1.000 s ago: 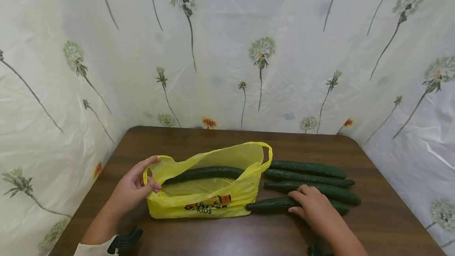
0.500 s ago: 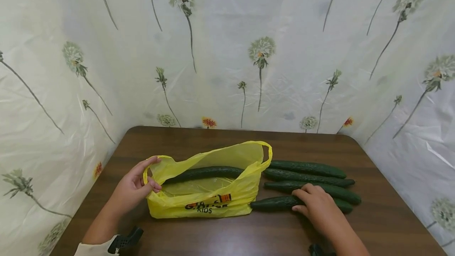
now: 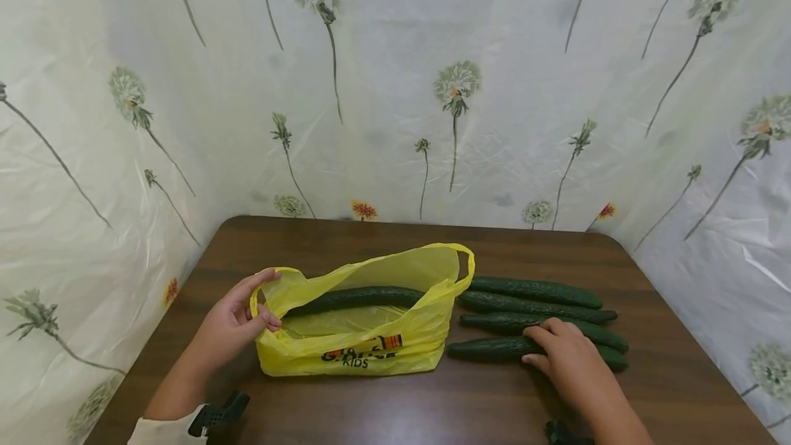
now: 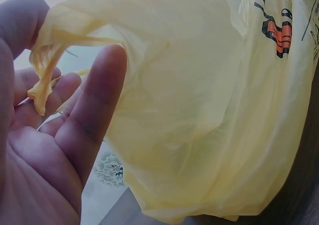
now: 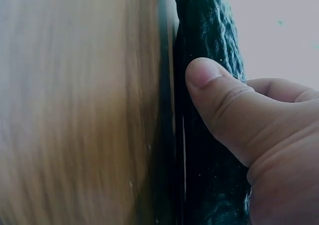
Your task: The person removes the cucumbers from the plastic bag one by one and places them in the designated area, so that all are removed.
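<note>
My left hand [image 3: 231,325] holds the left handle of a yellow plastic bag [image 3: 352,357], keeping its mouth spread wide. In the left wrist view the thin handle [image 4: 44,80] runs among the fingers. Inside the bag lies one dark green cucumber [image 3: 361,299]. My right hand [image 3: 571,356] grips another cucumber [image 3: 491,349] around its middle, thumb on the near side. It lies at table level, its left tip just right of the bag. In the right wrist view the thumb presses along this bumpy cucumber [image 5: 207,20].
Beyond the right hand, three more cucumbers lie side by side: a far one [image 3: 534,290], a middle one [image 3: 537,307] and a nearer one [image 3: 593,330]. All rest on a dark brown wooden table [image 3: 346,411]. A dandelion-print curtain [image 3: 383,88] encloses the back and sides.
My right hand has slid a little to the right with the cucumber, whose left tip has moved away from the bag. The left hand and the bag stay in place.
</note>
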`<state>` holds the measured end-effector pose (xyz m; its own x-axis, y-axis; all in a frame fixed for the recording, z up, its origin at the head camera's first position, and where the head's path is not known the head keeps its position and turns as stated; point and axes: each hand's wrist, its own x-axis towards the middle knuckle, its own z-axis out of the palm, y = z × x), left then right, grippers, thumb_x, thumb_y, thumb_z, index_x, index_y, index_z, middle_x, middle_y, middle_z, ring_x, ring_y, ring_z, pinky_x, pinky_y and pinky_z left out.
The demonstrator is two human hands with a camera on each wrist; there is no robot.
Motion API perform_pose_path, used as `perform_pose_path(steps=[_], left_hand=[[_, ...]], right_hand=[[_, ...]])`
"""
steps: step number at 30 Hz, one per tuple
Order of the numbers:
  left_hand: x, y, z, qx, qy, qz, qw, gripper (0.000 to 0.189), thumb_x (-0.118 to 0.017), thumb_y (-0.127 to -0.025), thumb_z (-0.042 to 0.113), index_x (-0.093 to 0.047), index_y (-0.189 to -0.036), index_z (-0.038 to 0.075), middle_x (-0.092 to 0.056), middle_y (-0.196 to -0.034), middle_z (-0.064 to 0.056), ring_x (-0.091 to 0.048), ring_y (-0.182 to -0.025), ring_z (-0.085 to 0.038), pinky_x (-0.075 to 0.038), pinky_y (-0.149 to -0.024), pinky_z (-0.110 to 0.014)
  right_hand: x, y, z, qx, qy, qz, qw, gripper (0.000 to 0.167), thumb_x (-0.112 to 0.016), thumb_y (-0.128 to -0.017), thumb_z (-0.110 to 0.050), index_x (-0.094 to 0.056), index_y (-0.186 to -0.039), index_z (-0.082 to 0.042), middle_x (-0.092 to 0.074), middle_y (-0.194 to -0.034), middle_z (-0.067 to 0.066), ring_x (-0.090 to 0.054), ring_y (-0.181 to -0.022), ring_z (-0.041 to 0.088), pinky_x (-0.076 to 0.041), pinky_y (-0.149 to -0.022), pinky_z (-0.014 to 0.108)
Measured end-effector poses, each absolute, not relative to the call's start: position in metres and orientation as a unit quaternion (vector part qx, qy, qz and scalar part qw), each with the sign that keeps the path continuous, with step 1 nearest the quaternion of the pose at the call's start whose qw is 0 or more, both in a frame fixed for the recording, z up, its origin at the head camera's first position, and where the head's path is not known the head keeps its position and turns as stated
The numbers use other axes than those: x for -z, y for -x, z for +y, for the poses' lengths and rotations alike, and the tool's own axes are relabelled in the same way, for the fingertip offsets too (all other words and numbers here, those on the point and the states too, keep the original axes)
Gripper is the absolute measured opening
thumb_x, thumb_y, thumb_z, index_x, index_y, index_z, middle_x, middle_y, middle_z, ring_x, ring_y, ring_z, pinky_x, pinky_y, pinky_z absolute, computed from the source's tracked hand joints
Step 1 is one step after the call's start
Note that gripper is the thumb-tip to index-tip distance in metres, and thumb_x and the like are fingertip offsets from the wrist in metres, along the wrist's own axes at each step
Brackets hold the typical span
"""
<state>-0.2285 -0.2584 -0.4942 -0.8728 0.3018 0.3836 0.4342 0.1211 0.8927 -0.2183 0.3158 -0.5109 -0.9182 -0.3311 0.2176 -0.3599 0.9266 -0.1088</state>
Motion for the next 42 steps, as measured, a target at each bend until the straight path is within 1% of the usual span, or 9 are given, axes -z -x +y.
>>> perform_pose_path(steps=[4, 11, 14, 20, 29, 34, 38, 42], left_hand=[[0.494, 0.229, -0.258, 0.612, 0.243, -0.751, 0.052, 0.064, -0.053, -0.100, -0.015, -0.036, -0.159, -0.001, -0.039, -0.156, -0.017, -0.074, -0.082, -0.033, -0.065, -0.079, -0.030], [0.493, 0.228, -0.258, 0.614, 0.243, -0.749, 0.054, 0.063, -0.053, -0.099, -0.015, -0.036, -0.159, -0.001, -0.040, -0.155, -0.019, -0.074, -0.082, -0.030, -0.065, -0.078, -0.030], [0.494, 0.228, -0.258, 0.614, 0.246, -0.747, 0.055, 0.063, -0.053, -0.099, -0.015, -0.036, -0.159, -0.001, -0.040, -0.155, -0.018, -0.074, -0.082, -0.030, -0.065, -0.078, -0.030], [0.496, 0.228, -0.260, 0.613, 0.251, -0.747, 0.057, 0.063, -0.052, -0.100, -0.015, -0.036, -0.159, -0.001, -0.043, -0.155, -0.008, -0.074, -0.081, -0.031, -0.065, -0.078, -0.030], [0.495, 0.228, -0.260, 0.611, 0.248, -0.750, 0.055, 0.064, -0.053, -0.100, -0.014, -0.036, -0.160, 0.000, -0.042, -0.155, -0.009, -0.074, -0.082, -0.031, -0.065, -0.078, -0.030], [0.494, 0.227, -0.259, 0.608, 0.248, -0.753, 0.056, 0.064, -0.053, -0.100, -0.014, -0.036, -0.160, 0.000, -0.042, -0.155, -0.009, -0.074, -0.082, -0.031, -0.065, -0.078, -0.030], [0.493, 0.227, -0.258, 0.607, 0.246, -0.754, 0.057, 0.063, -0.053, -0.100, -0.014, -0.036, -0.160, 0.000, -0.042, -0.154, -0.010, -0.074, -0.082, -0.031, -0.065, -0.078, -0.030], [0.492, 0.226, -0.258, 0.607, 0.251, -0.752, 0.061, 0.063, -0.052, -0.100, -0.014, -0.036, -0.159, -0.001, -0.042, -0.154, -0.013, -0.075, -0.082, -0.031, -0.065, -0.077, -0.030]], right_hand=[[0.511, 0.217, 0.323, -0.076, -0.166, -0.978, 0.100, 0.044, -0.089, -0.082, -0.032, -0.075, -0.120, -0.015, -0.067, -0.111, 0.003, -0.065, -0.097, 0.028, -0.059, -0.076, 0.047], [0.511, 0.215, 0.333, -0.079, -0.152, -0.980, 0.098, 0.046, -0.089, -0.082, -0.032, -0.074, -0.121, -0.014, -0.067, -0.111, 0.006, -0.064, -0.096, 0.030, -0.059, -0.078, 0.050], [0.510, 0.214, 0.336, -0.080, -0.150, -0.980, 0.102, 0.046, -0.090, -0.081, -0.031, -0.074, -0.121, -0.013, -0.067, -0.110, 0.007, -0.064, -0.095, 0.029, -0.059, -0.077, 0.049], [0.508, 0.213, 0.339, -0.077, -0.144, -0.981, 0.108, 0.045, -0.090, -0.081, -0.029, -0.074, -0.120, -0.012, -0.065, -0.108, 0.007, -0.063, -0.093, 0.029, -0.058, -0.077, 0.050], [0.512, 0.212, 0.340, -0.079, -0.140, -0.980, 0.119, 0.043, -0.091, -0.080, -0.027, -0.073, -0.116, -0.012, -0.066, -0.110, 0.010, -0.064, -0.097, 0.033, -0.057, -0.080, 0.053], [0.514, 0.212, 0.339, -0.087, -0.132, -0.980, 0.123, 0.043, -0.092, -0.078, -0.027, -0.072, -0.114, -0.013, -0.066, -0.110, 0.012, -0.064, -0.096, 0.035, -0.056, -0.079, 0.055], [0.514, 0.214, 0.338, -0.088, -0.121, -0.982, 0.117, 0.043, -0.093, -0.078, -0.027, -0.071, -0.112, -0.012, -0.066, -0.111, 0.014, -0.063, -0.096, 0.037, -0.055, -0.077, 0.055], [0.515, 0.215, 0.338, -0.090, -0.100, -0.986, 0.093, 0.042, -0.092, -0.079, -0.028, -0.071, -0.112, -0.013, -0.065, -0.115, 0.017, -0.063, -0.098, 0.040, -0.054, -0.076, 0.056]])
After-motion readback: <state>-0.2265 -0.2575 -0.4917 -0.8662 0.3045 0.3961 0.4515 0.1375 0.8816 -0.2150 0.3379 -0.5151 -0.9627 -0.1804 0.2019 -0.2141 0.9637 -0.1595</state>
